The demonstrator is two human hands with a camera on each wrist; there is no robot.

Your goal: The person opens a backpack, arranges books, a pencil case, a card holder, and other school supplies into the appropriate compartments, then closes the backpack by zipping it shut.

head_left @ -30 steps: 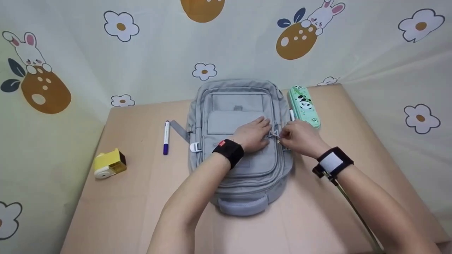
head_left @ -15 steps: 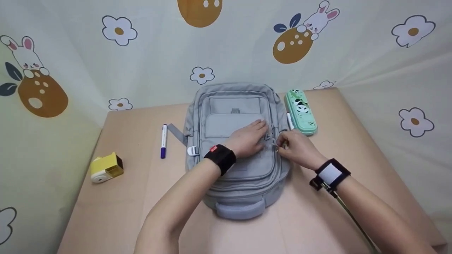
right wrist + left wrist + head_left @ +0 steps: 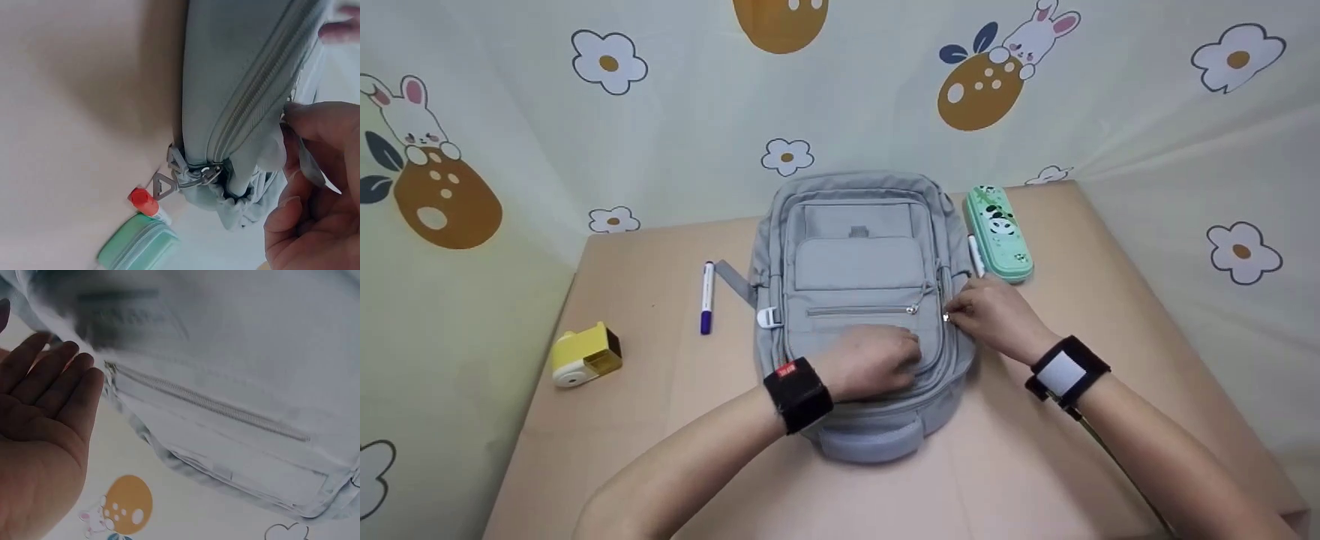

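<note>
A grey backpack (image 3: 859, 262) lies on the table with its top handle (image 3: 872, 442) toward me. My left hand (image 3: 874, 364) is over the lower front of the bag. Its fingers look loosely bent and hold nothing in the left wrist view, close to the small front zip (image 3: 208, 402). At the bag's right edge, my right hand (image 3: 997, 315) pinches a zipper pull (image 3: 946, 317) between thumb and fingers. The right wrist view shows a grey pull tab (image 3: 309, 163) at those fingertips. Another zip (image 3: 253, 84) runs along the bag's side there.
Right of the bag lie a green panda pencil case (image 3: 1000, 232) and a white marker (image 3: 976, 255) with a red cap. On the left are a purple-capped marker (image 3: 706, 298) and a yellow-and-white pencil sharpener (image 3: 586, 355). Printed cloth hangs behind the table.
My left hand has slid from the bag's upper front down toward the handle, uncovering the small horizontal zip. The right hand keeps its pinch at the right edge, slightly lower than before.
</note>
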